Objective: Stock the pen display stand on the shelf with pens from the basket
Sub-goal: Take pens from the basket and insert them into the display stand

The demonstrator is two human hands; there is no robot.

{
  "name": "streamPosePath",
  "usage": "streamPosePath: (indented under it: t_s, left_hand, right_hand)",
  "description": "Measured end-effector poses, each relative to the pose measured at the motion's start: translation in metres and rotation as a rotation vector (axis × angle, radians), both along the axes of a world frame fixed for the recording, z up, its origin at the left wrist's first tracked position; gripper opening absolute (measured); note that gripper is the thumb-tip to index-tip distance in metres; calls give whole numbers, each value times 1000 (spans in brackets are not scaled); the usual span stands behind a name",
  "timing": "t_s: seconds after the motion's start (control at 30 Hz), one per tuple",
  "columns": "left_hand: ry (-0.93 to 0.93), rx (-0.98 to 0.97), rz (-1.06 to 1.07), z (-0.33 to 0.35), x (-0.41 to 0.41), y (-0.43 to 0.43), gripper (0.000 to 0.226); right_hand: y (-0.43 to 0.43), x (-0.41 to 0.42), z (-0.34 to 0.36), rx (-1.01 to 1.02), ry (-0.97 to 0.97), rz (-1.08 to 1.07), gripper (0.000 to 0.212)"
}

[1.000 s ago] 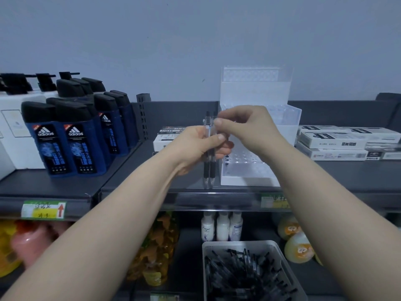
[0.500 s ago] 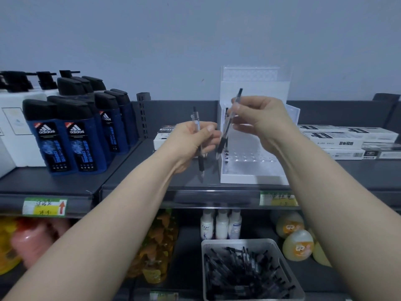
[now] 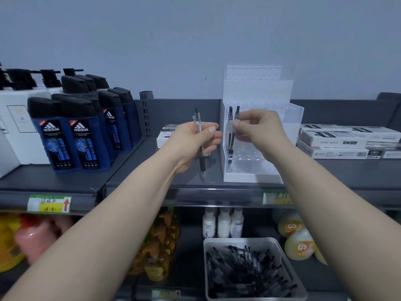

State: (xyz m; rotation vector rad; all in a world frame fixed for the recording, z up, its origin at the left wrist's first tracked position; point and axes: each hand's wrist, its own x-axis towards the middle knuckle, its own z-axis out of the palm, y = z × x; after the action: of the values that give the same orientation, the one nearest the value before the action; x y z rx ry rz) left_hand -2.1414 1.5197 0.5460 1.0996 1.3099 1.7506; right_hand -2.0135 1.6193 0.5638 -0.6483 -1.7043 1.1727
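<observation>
Right hand (image 3: pixel 258 129): pinches a pen (image 3: pixel 232 141) upright at the display stand's (image 3: pixel 293 118) left side.
Left hand (image 3: pixel 193 139): grips a second pen (image 3: pixel 202 158) upright, just beside the stand.

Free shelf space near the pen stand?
Bare shelf between the Adidas bottles and pen display stand, in front of the small box; also the strip before the white boxes. Crowded: the stand's left column, at the right hand.

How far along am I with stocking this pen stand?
Barely begun. Done: one pen stands leftmost in the pen display stand. In hand: the right hand pinches a second pen beside it; the left hand holds a third pen. Left: nearly all the stand's holes are bare, and the basket holds a heap of pens.
</observation>
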Motion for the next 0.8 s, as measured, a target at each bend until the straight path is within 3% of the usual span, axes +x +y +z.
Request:
streamPosePath:
  t_s: [0.3,0.4,0.5,0.63,0.8]
  left_hand:
    - [46,-22,-5,0,3,-3,15]
    - [84,-11,-2,2,6,-7,18]
    - [192,-14,-15,4,13,-9,13]
    - [270,11,-37,6,27,-9,17]
    - [202,17,-91,3,27,-17,12]
  right_hand:
    - [-6,1,-10,140,-104,-90,10]
    - [-11,6,-3,294,-141,-217,18]
    - [-33,7,13,417,-128,-144,17]
    - [-50,4,22,261,-150,66,6]
    - [-35,19,27,135,-36,117,4]
